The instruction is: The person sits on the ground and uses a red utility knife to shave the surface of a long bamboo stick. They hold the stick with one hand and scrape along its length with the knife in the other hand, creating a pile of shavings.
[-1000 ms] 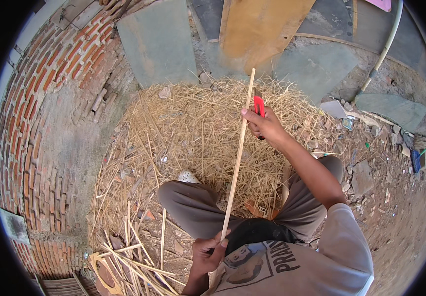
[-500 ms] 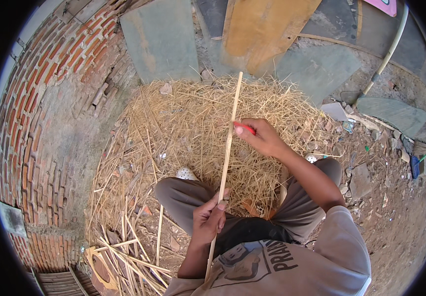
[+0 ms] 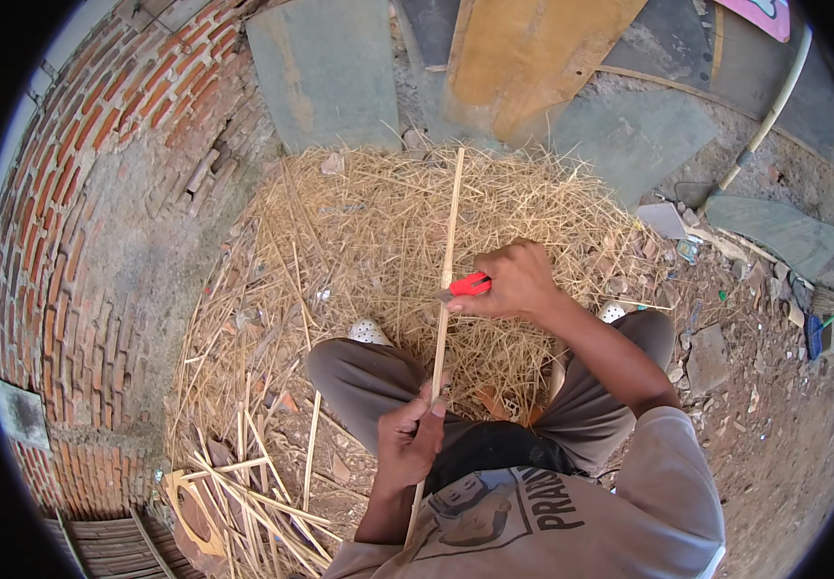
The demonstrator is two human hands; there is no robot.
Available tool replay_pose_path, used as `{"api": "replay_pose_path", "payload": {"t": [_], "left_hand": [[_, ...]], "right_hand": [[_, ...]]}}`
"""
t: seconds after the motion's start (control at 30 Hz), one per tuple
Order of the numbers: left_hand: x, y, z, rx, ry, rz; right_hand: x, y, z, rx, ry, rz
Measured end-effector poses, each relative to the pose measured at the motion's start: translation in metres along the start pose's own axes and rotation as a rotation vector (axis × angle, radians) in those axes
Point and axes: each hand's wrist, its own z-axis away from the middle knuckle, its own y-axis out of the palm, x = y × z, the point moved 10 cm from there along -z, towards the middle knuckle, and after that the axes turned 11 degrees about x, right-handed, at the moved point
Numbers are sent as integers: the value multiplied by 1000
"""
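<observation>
A long pale strip, bamboo by its look (image 3: 453,222), stands out from my lap toward the far side. My left hand (image 3: 411,439) is closed around its lower part, close to my body. In my right hand (image 3: 516,280) is a red box cutter (image 3: 470,285), gripped with the fingers wrapped round the handle. Its short blade lies at the strip's right edge, about midway up the strip. Beneath the strip spreads a heap of straw-like shavings (image 3: 369,232).
Several cut strips (image 3: 263,511) lie in a pile at lower left. A brick wall (image 3: 60,289) rises on the left. Grey and tan boards (image 3: 325,77) lean at the back. Stones and rubble (image 3: 711,357) cover the ground at right. My bent legs (image 3: 364,381) flank the shavings.
My right hand has drawn the box cutter down along the strip toward me, and more of its red handle shows. My left hand keeps its grip; the strip's far end has shifted slightly left.
</observation>
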Motion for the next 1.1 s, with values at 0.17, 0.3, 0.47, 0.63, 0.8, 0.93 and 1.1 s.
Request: {"api": "replay_pose_path", "payload": {"t": [0.17, 0.3, 0.47, 0.63, 0.8, 0.93, 1.1], "left_hand": [[11, -3, -3, -33, -61, 47], [17, -1, 18, 16, -118, 89], [23, -22, 40, -133, -110, 177], [15, -22, 29, -89, -41, 173], [13, -15, 27, -107, -59, 186], [16, -11, 23, -96, -83, 212], [25, -6, 20, -44, -57, 163]], "right_hand": [[-9, 0, -2, -103, -96, 39], [-133, 12, -4, 178, 618, 4], [-135, -32, 11, -50, 554, -102], [24, 9, 10, 55, -59, -101], [38, 3, 11, -38, -114, -153], [26, -1, 10, -54, -94, -63], [12, -5, 6, -108, -76, 15]]}}
